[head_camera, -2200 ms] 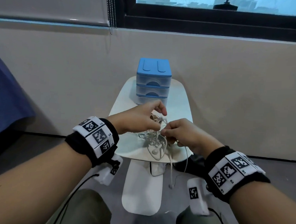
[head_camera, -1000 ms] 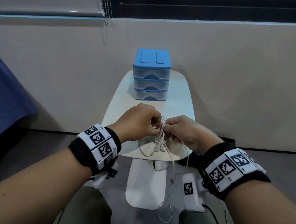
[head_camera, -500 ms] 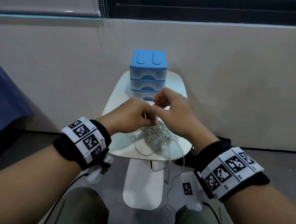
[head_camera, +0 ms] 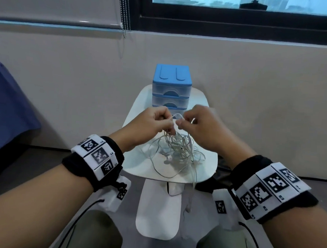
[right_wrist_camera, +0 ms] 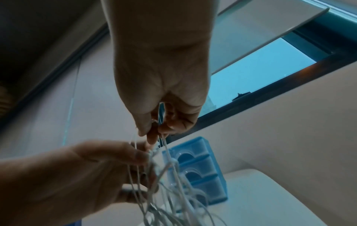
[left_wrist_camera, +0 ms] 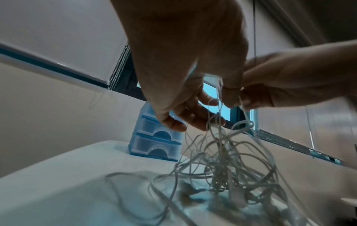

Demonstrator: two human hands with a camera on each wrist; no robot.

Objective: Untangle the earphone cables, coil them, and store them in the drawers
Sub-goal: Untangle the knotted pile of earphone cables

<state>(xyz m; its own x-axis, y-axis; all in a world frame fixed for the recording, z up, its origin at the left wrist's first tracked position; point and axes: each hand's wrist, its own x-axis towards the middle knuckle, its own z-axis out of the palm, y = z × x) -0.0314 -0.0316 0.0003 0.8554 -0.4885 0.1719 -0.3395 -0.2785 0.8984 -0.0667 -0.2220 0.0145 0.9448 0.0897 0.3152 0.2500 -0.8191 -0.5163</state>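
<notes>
A tangled bundle of white earphone cables [head_camera: 178, 150] [left_wrist_camera: 228, 168] [right_wrist_camera: 168, 198] hangs from both hands over the small white table [head_camera: 137, 166]. My left hand [head_camera: 155, 121] [left_wrist_camera: 193, 85] pinches strands at the top of the tangle. Just right of it, my right hand [head_camera: 195, 123] [right_wrist_camera: 160, 119] pinches a loop of the same cables. The lower loops and an earbud [head_camera: 168, 158] lie on the tabletop. One strand dangles over the table's front edge. A blue three-drawer unit [head_camera: 171, 90] [left_wrist_camera: 154, 142] [right_wrist_camera: 195, 168] stands at the table's far end, all drawers closed.
The table stands against a beige wall below a window [head_camera: 241, 2]. A blind's bead chain [head_camera: 125, 12] hangs at the upper left. A blue cloth [head_camera: 6, 106] fills the left edge. My knees [head_camera: 96, 234] are just below the table's white base [head_camera: 158, 212].
Both hands have lifted the tangle higher above the table and drawn slightly apart, stretching a loop between them. The camera has tilted up, so the window shows again.
</notes>
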